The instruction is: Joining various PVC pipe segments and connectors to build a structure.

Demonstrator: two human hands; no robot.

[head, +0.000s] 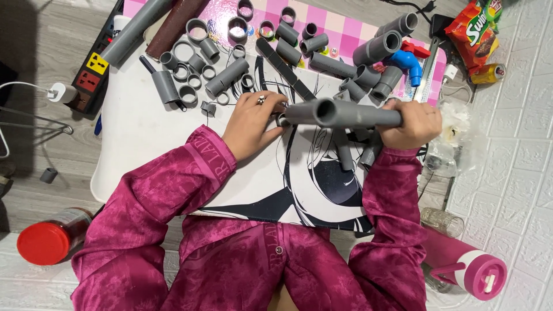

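- While the long grey pipe (345, 114) lies level across the middle of the picture above the white surface (138, 132), both hands are on it, and I use it as the landmark.
- The right hand (412, 124) is wrapped in a fist around the pipe's right end, fingers fully curled around it.
- The left hand (253, 124), with a ring on one finger, meets the pipe's left end; its fingertips pinch a small grey fitting (281, 120) held against that end. Whether the fitting is already seated on the pipe I cannot tell.
- Beyond the pipe, toward the top of the view, many loose grey couplings and short tube pieces (196, 69) lie scattered and unjoined, so by my judgement most of the joining is left to do.
- A blue tap (408, 62) lies up and right of the pipe's right end.
- Well down and left of the pipe, a red-lidded jar (49, 239) stands on the floor; down and right lies a pink bottle (466, 265).
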